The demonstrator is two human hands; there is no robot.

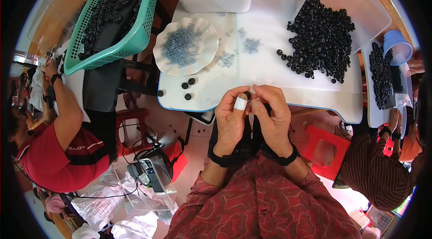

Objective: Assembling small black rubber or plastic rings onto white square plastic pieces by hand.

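Both my hands meet at the near edge of the white table point(270, 72). My left hand point(230, 120), with white tape round its thumb, pinches a small black ring-shaped part point(247, 95). My right hand point(273, 115) is closed at the fingertips right beside that part; whatever lies between them is too small to make out. A heap of similar black parts point(321, 36) spreads over the table's right side. To the left, a scalloped white plate point(164, 66) bears many tiny translucent bluish rings point(182, 45). More such rings point(252, 45) lie scattered beside it.
Several loose black parts point(185, 85) sit near the table's left corner. A white tub point(213, 1) and a green basket point(150, 18) hold more. Behind the heap leans a translucent bin point(355, 0). Co-workers sit left point(67, 149) and right point(373, 167); a red stool point(326, 151) stands nearby.
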